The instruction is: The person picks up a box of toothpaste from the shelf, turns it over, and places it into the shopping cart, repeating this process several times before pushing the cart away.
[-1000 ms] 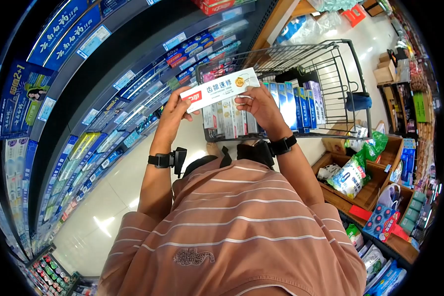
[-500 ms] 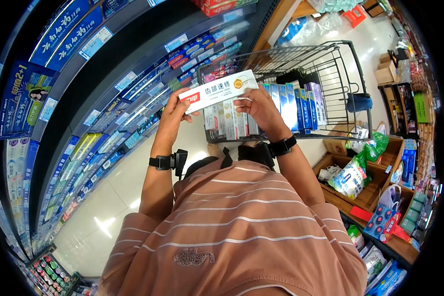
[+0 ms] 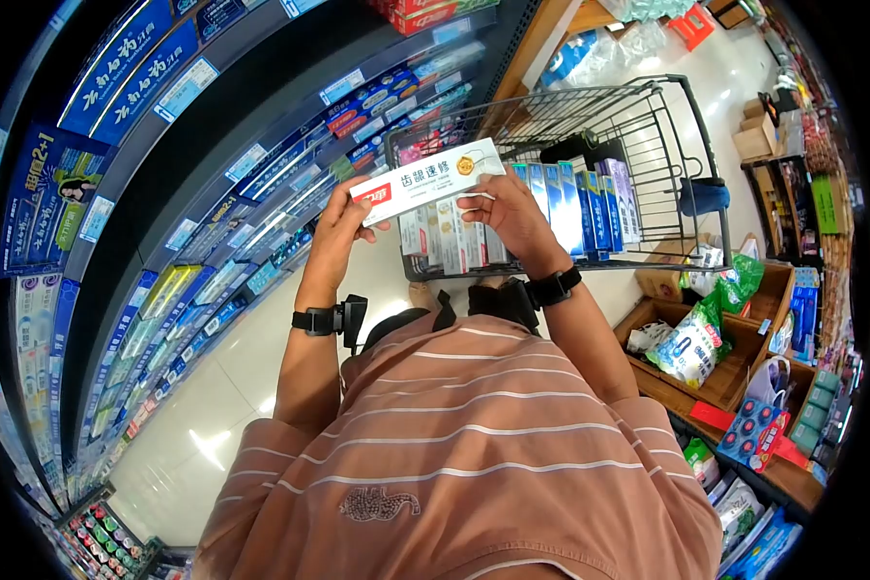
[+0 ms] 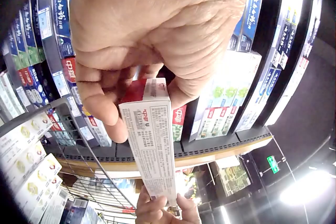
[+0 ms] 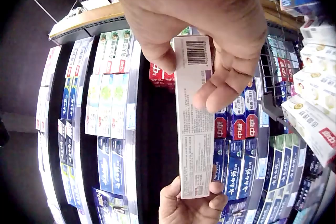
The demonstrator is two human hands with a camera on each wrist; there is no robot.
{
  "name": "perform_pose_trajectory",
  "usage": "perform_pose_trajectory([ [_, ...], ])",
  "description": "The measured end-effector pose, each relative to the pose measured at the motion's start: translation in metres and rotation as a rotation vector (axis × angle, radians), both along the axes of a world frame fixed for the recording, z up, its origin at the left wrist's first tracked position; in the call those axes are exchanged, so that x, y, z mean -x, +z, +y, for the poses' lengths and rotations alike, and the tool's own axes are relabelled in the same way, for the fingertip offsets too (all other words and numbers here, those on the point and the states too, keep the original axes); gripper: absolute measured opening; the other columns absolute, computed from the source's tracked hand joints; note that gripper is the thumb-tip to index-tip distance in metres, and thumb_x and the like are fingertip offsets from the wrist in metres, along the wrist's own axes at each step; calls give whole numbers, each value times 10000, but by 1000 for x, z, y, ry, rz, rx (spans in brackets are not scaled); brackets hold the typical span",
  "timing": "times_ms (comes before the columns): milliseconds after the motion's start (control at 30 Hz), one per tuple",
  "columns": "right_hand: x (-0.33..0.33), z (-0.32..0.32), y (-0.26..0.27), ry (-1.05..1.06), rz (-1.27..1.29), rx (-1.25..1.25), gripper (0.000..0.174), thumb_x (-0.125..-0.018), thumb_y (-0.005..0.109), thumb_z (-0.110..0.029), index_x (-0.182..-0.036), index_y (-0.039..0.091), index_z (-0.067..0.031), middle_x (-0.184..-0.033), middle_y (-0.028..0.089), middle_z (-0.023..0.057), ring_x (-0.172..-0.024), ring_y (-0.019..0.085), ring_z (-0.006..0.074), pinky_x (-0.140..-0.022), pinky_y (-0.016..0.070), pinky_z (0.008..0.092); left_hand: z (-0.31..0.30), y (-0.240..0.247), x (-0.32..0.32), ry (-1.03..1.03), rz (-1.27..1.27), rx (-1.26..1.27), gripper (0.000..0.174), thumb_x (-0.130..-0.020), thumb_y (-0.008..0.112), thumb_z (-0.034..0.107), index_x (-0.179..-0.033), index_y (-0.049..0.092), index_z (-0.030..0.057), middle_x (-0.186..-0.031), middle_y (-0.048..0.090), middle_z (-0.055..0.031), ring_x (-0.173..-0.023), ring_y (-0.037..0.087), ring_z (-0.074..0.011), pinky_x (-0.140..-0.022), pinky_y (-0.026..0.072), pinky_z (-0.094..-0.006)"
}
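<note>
A long white toothpaste box [image 3: 425, 180] with a red logo and a gold emblem is held level in front of the body, its printed front facing up. My left hand [image 3: 334, 230] grips the end with the red logo, thumb on the front. At the other end, my right hand [image 3: 514, 218] pinches the box between thumb and fingers. The left wrist view shows a text-covered side of the box [image 4: 152, 148]. In the right wrist view, a barcode is visible on the box [image 5: 194, 124] near the right thumb.
A wire shopping cart [image 3: 681, 145] stands just ahead, holding white boxes [image 3: 449, 237] and blue boxes [image 3: 570, 208] in rows. Shelves of toothpaste [image 3: 155, 68] curve along the left. Wooden bins [image 3: 744, 348] with bagged goods [image 3: 691, 348] are on the right.
The box has shifted very slightly down and left and its front tilts a little differently. Both hands keep their hold; the cart and shelves look the same.
</note>
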State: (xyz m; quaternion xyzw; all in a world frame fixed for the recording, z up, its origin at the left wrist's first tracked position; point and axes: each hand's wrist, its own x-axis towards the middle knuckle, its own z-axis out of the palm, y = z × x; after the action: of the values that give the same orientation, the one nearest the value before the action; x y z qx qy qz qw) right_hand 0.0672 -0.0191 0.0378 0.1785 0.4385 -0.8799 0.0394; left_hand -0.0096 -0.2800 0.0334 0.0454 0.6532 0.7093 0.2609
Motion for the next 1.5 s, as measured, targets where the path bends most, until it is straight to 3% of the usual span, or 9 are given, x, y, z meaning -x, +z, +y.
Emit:
perform_pose_trajectory([
  [333, 0, 2, -1, 14, 9, -12, 483, -936, 556, -168, -1380, 406, -53, -1160, 637, 125, -932, 689, 219, -789, 552, 339, 1, -3, 1, -5, -4, 2, 395, -1016, 480, 221, -1369, 504, 45, -1154, 660, -100, -872, 665, -157, -690, 483, -254],
  [733, 1, 3, -4, 21, -4, -16, 506, -935, 560, -170, -1403, 402, -62, -1161, 639, 115, -931, 685, 220, -790, 546, 337, -2, -8, 3, 4, -30, -40, 427, -986, 516, 215, -1379, 490, 50, -1138, 649, -102, -872, 669, -163, -687, 482, -256],
  [1233, 0, 3, -5, 23, 32, 4, 544, -940, 562, -162, -1433, 357, -58, -1185, 639, 132, -959, 687, 221, -803, 556, 343, 1, 1, 1, 86, 0, -40, 475, -1019, 473, 271, -1436, 454, 44, -1160, 659, -117, -887, 664, -167, -683, 481, -249],
  [1500, -1, 7, -1, 50, 104, 20, 538, -938, 560, -162, -1424, 358, -53, -1207, 633, 131, -987, 680, 224, -819, 554, 349, 0, 14, -1, 113, 75, -63, 502, -1010, 480, 198, -1474, 411, 20, -1192, 643, -126, -958, 653, -193, -767, 516, -282],
])
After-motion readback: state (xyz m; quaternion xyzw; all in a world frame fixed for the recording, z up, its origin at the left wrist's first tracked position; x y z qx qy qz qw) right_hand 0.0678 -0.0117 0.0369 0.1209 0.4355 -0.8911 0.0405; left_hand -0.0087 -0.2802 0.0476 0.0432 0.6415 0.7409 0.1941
